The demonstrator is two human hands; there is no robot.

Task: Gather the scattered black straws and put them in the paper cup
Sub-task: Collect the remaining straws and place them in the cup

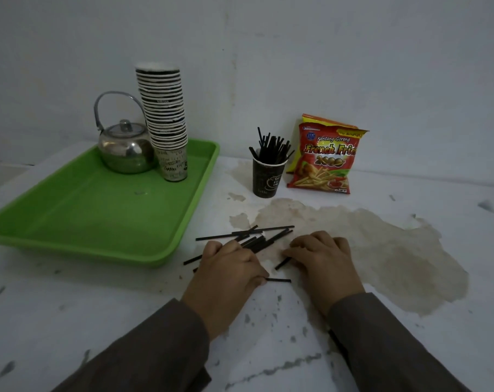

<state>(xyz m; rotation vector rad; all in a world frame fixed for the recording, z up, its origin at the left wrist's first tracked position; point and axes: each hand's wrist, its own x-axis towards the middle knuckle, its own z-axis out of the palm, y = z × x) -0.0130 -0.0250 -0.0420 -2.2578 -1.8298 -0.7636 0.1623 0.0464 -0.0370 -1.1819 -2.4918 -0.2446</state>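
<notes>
Several short black straws lie in a loose heap on the white table, just beyond my fingers. My left hand rests palm down on the heap's left part, covering some straws; single straws poke out at its left and at its thumb. My right hand lies palm down to the right, fingertips touching one straw. Whether either hand grips a straw is hidden. Farther back stands a dark paper cup with several black straws upright in it.
A green tray on the left holds a metal kettle and a tall stack of paper cups. A red snack bag leans against the wall right of the cup. A brown stain covers the table's right middle.
</notes>
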